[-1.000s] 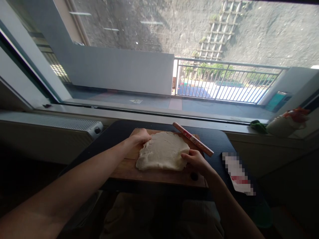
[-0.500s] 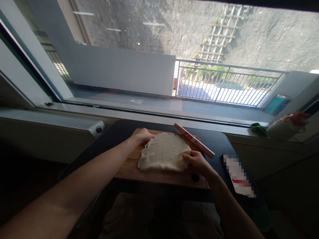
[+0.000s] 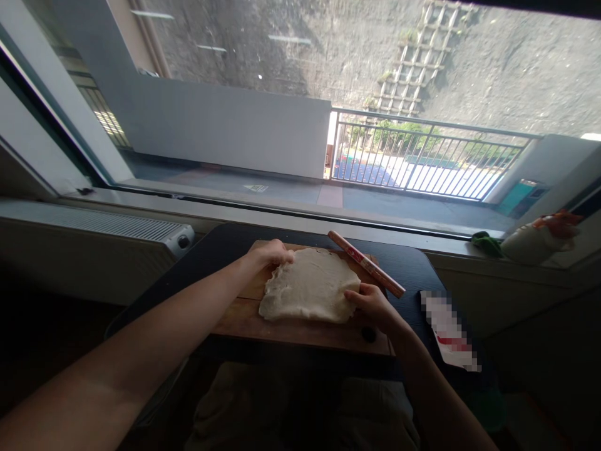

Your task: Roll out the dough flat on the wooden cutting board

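Note:
A pale, flattened sheet of dough [image 3: 310,287] with uneven edges lies on a wooden board [image 3: 300,335]. My left hand [image 3: 272,253] pinches the dough's upper left edge between thumb and fingers. At the right edge, my right hand [image 3: 369,299] grips the sheet, its thumb on top and the other fingers partly hidden beneath. Behind the right hand, a rolling pin [image 3: 366,263] with a printed red label rests slantwise across the board's far right corner.
The board sits on a dark table [image 3: 230,241] beside a window sill [image 3: 300,220]. A blurred-out flat object [image 3: 448,332] lies on the table at right. A radiator [image 3: 117,222] stands left of the table. A pale pot-like ornament [image 3: 539,241] is on the sill at right.
My left hand has shifted very slightly at the dough's upper left edge, its fingers drawn closer together. The dough, right hand and rolling pin look nearly unchanged; the view has moved a little.

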Action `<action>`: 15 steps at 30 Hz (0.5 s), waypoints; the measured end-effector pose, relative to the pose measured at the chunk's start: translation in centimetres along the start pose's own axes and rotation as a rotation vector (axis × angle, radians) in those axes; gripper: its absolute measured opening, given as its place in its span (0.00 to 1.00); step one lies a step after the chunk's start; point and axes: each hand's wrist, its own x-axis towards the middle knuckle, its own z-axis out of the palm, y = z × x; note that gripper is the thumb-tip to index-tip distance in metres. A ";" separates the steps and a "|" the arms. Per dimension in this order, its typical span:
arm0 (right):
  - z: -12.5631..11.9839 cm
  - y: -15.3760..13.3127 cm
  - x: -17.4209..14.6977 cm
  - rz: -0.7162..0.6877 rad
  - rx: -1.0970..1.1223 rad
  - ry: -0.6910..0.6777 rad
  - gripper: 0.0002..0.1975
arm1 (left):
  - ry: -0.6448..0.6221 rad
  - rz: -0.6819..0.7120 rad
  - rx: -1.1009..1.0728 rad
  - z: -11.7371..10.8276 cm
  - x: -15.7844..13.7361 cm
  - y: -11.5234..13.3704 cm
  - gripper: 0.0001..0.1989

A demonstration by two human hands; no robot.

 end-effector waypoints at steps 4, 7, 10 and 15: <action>0.1 0.0 -0.2 -0.002 0.008 -0.002 0.13 | -0.069 0.057 -0.024 -0.1 0.1 -0.4 0.06; 0.2 -0.4 -0.4 0.027 0.004 0.008 0.13 | -0.126 0.069 -0.058 -0.9 0.0 -1.1 0.08; 0.3 -0.8 -0.7 0.030 -0.006 0.025 0.12 | -0.178 0.019 -0.015 -1.7 -0.2 -2.1 0.13; 0.6 -1.4 -0.7 0.083 -0.090 0.036 0.13 | -0.223 0.068 0.062 -1.5 -1.3 -2.7 0.09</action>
